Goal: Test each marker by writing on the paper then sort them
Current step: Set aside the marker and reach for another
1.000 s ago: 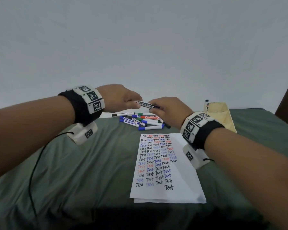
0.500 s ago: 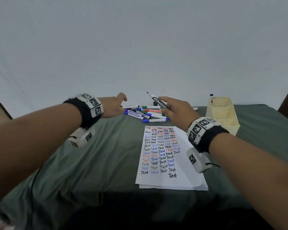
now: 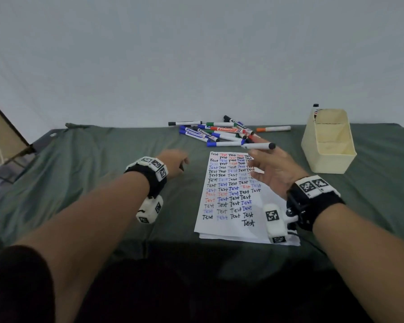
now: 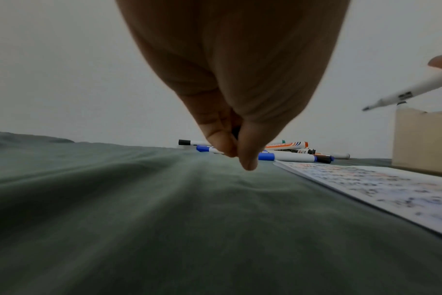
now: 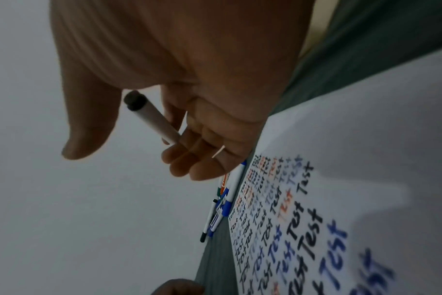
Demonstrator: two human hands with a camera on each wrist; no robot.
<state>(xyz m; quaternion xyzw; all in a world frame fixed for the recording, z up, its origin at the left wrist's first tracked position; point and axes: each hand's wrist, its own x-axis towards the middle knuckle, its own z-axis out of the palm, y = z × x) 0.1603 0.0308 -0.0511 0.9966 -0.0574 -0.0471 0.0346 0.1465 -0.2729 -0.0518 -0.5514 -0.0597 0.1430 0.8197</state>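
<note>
The marker was up off the cloth, held in the right hand just right of centre in the head view – white barrel, black end cap pointing right, lying almost level above the top edge of the paper. From the right wrist view the barrel ran between the curled fingers, thumb hanging free to the left, so the grip was fingers only. In the left wrist view, upper right corner, the same marker showed its bare tip aimed down and left – uncapped.

The left hand sat left of the paper, low over the green cloth. Its wrist camera showed thumb and fingers pinched tight together with something small and dark between them; what it was I could not tell for sure.

The paper lay flat at centre, covered with rows of "Test" in black, blue and red. Just behind its top edge, the pile of markers lay jumbled – blue, green, red and black caps – and one orange-capped marker lay apart to the right of the pile. Further right stood the cream sorting box with its dividers, one marker standing upright in its back compartment. A plain pale wall filled the upper half of the frame.
</note>
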